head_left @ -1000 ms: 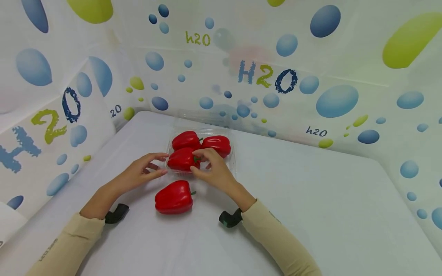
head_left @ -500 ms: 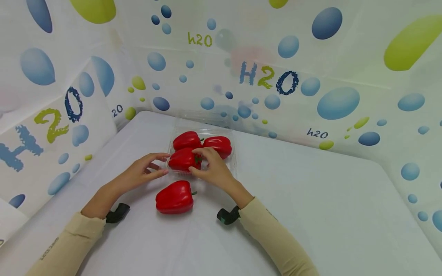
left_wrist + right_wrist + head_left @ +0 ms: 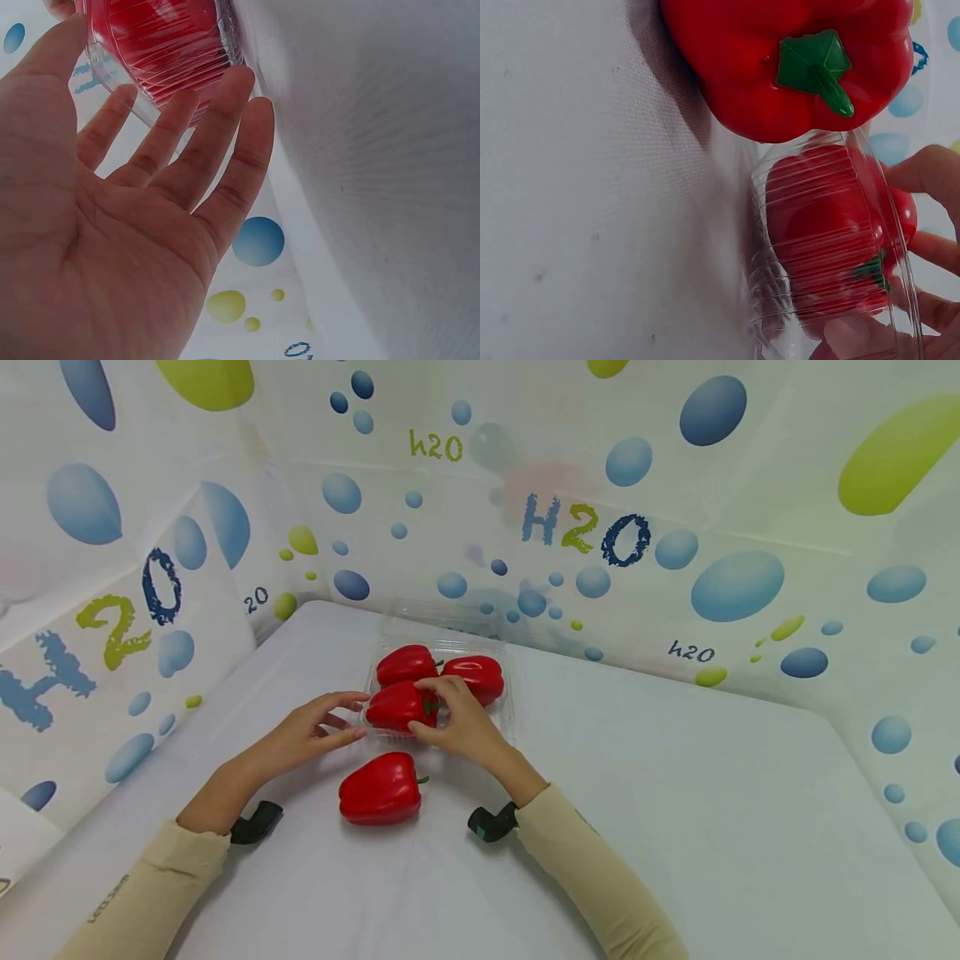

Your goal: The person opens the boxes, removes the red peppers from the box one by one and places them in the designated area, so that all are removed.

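From my remote station, the printed backdrop fills most of what I see, reading "H2O" in large letters and "h2O" in smaller ones. The white table runs up to it. Near the table's back edge, toward the back left corner, sits a clear plastic container, its lid folded open behind it. I count three red peppers inside: a back left one, a back right one and a front pepper. My right hand has its grip closed round that front pepper's stem end; my left hand has fingers apart, just beside the container's left wall. A loose pepper lies on the table before the container. On the left sleeve, small lettering starts "Lets"; the rest is unclear.
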The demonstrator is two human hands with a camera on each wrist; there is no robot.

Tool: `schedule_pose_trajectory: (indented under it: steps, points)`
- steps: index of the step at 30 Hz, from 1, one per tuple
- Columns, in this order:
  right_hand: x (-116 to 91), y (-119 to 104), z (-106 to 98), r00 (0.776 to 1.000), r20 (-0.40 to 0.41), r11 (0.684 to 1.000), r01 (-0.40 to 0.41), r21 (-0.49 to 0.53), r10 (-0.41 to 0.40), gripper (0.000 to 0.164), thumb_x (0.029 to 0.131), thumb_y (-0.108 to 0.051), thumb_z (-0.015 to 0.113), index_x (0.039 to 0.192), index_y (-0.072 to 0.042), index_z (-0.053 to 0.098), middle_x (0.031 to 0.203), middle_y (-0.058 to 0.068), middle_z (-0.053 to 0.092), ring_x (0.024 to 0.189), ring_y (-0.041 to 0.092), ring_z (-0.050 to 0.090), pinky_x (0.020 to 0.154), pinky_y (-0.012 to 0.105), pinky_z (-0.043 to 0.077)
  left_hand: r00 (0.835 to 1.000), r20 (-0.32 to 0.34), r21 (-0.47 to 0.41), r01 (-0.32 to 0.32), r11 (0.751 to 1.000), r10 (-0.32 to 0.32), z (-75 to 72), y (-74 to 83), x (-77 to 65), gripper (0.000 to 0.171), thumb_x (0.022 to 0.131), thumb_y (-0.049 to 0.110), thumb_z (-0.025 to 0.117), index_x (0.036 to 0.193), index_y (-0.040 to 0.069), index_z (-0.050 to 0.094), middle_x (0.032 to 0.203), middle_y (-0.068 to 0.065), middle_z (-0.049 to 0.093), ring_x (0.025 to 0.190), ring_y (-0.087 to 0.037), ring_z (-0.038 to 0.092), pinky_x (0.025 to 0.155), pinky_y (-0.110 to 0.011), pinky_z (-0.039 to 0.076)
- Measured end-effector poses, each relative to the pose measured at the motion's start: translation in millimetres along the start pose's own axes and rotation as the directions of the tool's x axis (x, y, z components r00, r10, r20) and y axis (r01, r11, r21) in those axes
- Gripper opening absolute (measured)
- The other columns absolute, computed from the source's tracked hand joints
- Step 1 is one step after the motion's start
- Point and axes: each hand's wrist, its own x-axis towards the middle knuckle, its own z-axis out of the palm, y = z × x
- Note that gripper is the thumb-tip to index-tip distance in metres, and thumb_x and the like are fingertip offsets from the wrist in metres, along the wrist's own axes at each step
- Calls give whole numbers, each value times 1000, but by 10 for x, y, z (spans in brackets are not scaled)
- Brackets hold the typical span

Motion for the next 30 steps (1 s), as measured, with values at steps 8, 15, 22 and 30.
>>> schedule_pose_trajectory:
  steps: [8,15,22,30]
  points:
    - [27,19,-21,1000,27,1000,-1,12,1,68,79,-19,81,139,-15,48,138,9,46,126,24,47,92,40,54,1000,2,-3,3,1000,-3,1,15,5,59,93,25,66,145,11,41,133,-22,52,110,-37,60,86,-48,56]
    - [60,21,7,999,-13,998,-47,35,48,65,80,-22,81,137,-15,50,138,7,50,122,23,51,92,36,54,1000,11,-14,11,1000,-11,5,17,3,59,93,23,66,145,11,41,133,-23,52,110,-37,60,85,-47,56]
    - [62,0,39,997,-18,997,-78,11,78,70,80,-27,81,140,-16,47,141,5,51,125,24,52,92,36,54,1000,7,-14,4,1000,-4,1,15,-3,59,93,24,66,145,11,41,133,-23,52,110,-38,60,85,-47,56]
    - [47,13,41,998,-13,998,-57,-3,57,69,82,-27,80,141,-15,46,141,6,51,128,23,50,93,37,53,1000,6,-19,2,1000,-2,8,5,-7,59,93,23,66,145,11,41,133,-23,52,110,-38,60,85,-47,56]
